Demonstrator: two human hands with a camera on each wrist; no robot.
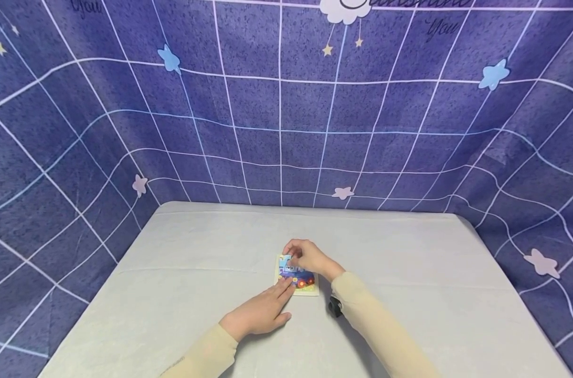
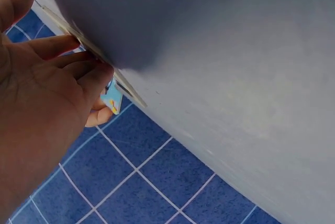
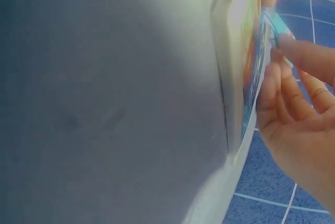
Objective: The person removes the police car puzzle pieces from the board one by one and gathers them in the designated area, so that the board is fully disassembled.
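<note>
A small jigsaw puzzle board (image 1: 310,291) with a blue train picture, red wheels and a pale border lies near the middle of the table. My left hand (image 1: 263,312) rests its extended fingertips on the board's lower left part, thumb spread to the side. Over the upper part of the board, my right hand (image 1: 311,256) pinches a light blue jigsaw piece (image 3: 281,26) between thumb and fingers. That piece stands tilted up from the board in the right wrist view. A corner of the light blue piece (image 2: 116,101) shows past the left fingers in the left wrist view.
A white cloth covers the table (image 1: 197,247). Behind it and along both sides hangs a purple-blue curtain (image 1: 305,105) with a grid and stars. A black wrist device (image 1: 335,306) sits under the right sleeve, close over the table.
</note>
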